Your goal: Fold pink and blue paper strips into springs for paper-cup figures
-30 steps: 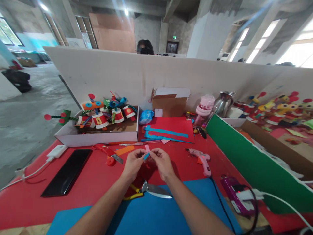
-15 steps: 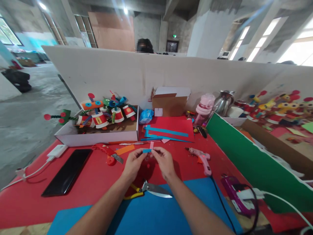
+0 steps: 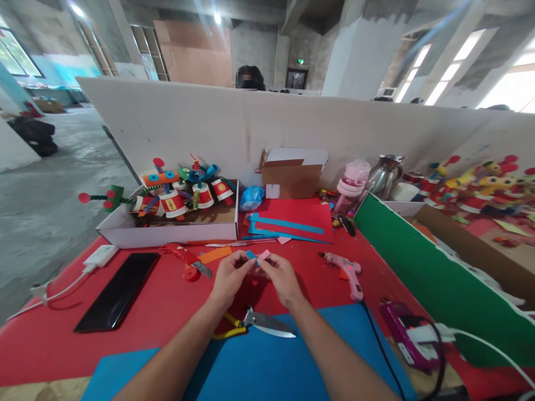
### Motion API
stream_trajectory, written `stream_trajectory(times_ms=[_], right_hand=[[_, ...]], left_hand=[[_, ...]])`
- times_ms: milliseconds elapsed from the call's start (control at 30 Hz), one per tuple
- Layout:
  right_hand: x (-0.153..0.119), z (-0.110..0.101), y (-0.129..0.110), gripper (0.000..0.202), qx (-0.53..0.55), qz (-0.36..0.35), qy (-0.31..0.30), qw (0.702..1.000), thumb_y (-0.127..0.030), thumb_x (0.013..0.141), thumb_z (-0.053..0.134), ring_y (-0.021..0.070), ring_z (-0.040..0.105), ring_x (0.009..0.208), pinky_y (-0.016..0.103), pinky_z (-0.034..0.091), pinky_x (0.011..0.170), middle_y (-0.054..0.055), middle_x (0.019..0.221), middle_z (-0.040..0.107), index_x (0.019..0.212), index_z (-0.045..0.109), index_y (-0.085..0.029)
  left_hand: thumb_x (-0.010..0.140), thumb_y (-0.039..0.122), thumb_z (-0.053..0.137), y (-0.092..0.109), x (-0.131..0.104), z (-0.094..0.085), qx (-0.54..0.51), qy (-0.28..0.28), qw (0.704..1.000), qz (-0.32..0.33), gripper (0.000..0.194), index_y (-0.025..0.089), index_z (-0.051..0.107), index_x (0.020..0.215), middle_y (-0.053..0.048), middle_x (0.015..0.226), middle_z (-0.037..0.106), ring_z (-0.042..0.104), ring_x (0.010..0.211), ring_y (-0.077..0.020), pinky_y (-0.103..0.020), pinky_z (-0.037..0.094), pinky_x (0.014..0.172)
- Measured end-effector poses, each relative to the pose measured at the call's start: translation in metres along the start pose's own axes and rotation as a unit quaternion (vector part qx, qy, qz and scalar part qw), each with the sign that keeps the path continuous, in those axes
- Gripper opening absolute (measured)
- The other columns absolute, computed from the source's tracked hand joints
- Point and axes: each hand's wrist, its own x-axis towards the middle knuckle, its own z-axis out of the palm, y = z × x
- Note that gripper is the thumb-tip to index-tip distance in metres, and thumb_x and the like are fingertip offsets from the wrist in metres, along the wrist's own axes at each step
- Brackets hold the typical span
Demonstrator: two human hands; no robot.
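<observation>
Above the red table, my left hand (image 3: 229, 277) pinches a short blue paper strip (image 3: 251, 255) between thumb and fingers. Close beside it, my right hand (image 3: 282, 278) is closed on a short pink paper strip (image 3: 264, 254). The strips slant apart in a V; their lower ends are hidden at my fingertips, so I cannot tell how they join. Scissors (image 3: 267, 324) with yellow handles lie below my hands on a blue sheet (image 3: 251, 367). To the left rests a red utility knife (image 3: 190, 264); a pink glue gun (image 3: 346, 272) lies to the right.
A white box (image 3: 167, 238) of paper-cup figures stands at the back left. Behind my hands lie red sheets (image 3: 292, 214) with blue strips. A black phone (image 3: 117, 292) is on the left. A green-sided box (image 3: 418, 273) and a purple power strip (image 3: 407, 334) occupy the right.
The blue strip has turned from level to slanting, and the pink strip has tipped from upright toward the right. My hands stay close together in nearly the same place.
</observation>
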Motion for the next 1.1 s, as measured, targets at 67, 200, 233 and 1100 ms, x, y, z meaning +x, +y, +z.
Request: stream_trajectory(times_ms=[67, 200, 233, 1100], right_hand=[[0.0001, 0.0000, 0.0000, 0.032, -0.004, 0.002, 0.001, 1.000, -0.047, 0.057, 0.077, 0.0162, 0.062, 0.059, 0.034, 0.053, 0.068, 0.000, 0.061, 0.065, 0.068, 0.069, -0.018], [-0.0003, 0.0016, 0.0008, 0.034, -0.001, 0.005, 0.018, 1.000, -0.050, 0.054, 0.078, 0.0180, 0.064, 0.059, 0.034, 0.053, 0.068, 0.000, 0.060, 0.067, 0.063, 0.069, -0.019], [-0.0004, 0.0019, 0.0011, 0.034, -0.001, 0.006, 0.021, 1.000, -0.050, 0.054, 0.078, 0.0183, 0.064, 0.059, 0.034, 0.053, 0.067, 0.000, 0.059, 0.066, 0.062, 0.069, -0.018], [0.0036, -0.0017, 0.0073, 0.026, -0.081, -0.034, 0.025, 0.996, -0.040, 0.060, 0.075, 0.0175, 0.066, 0.063, 0.030, 0.054, 0.064, 0.000, 0.064, 0.067, 0.068, 0.064, -0.018]], left_hand=[[0.063, 0.039, 0.072, -0.0001, 0.0000, 0.0003, 0.005, 0.002, 1.000, 0.012, 0.028, 0.017, 0.055, 0.061, 0.003, 0.057, 0.055, 0.050, 0.056, -0.0109, -0.023, 0.040, 0.057], [0.063, 0.037, 0.072, -0.0001, -0.0002, 0.0006, -0.001, 0.000, 1.000, 0.023, 0.027, 0.017, 0.055, 0.061, 0.003, 0.058, 0.055, 0.049, 0.057, -0.0107, -0.023, 0.040, 0.058], [0.063, 0.037, 0.072, -0.0002, -0.0003, 0.0005, -0.006, -0.003, 1.000, 0.022, 0.027, 0.017, 0.055, 0.061, 0.003, 0.058, 0.055, 0.050, 0.057, -0.0107, -0.023, 0.040, 0.058], [0.069, 0.040, 0.066, -0.0021, 0.0019, 0.0010, 0.018, 0.033, 0.998, 0.048, 0.025, 0.018, 0.055, 0.066, 0.004, 0.060, 0.055, 0.050, 0.058, -0.0111, -0.023, 0.041, 0.059]])
